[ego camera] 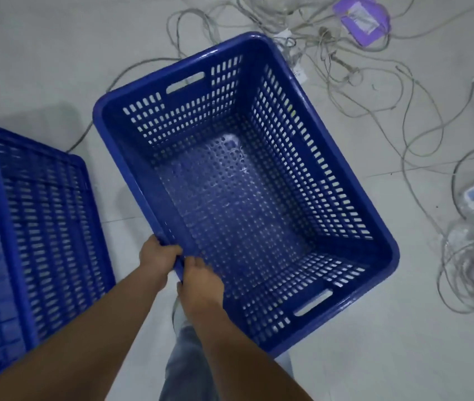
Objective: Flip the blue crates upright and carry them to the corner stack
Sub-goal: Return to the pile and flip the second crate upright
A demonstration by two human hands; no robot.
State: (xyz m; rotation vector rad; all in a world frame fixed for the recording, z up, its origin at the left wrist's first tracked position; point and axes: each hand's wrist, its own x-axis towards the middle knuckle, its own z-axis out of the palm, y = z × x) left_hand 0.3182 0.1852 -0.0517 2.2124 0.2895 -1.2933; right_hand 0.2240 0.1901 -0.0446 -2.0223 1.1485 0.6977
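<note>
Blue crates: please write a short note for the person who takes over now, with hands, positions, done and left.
Left hand and right hand both grip the near long rim of the open crate, side by side.
This crate faces mouth up and is empty.
A second crate lies at the left, not upright.
Loose cables lie on the floor beyond.
Left: carry this crate to the stack, then flip the second.

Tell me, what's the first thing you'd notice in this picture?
The big blue crate in the middle, open side up and empty, with both hands gripping its near left rim: left hand, right hand. Next, another blue crate lying at the left edge, and the messy tangle of grey cables spread over the floor at the top right.
</note>
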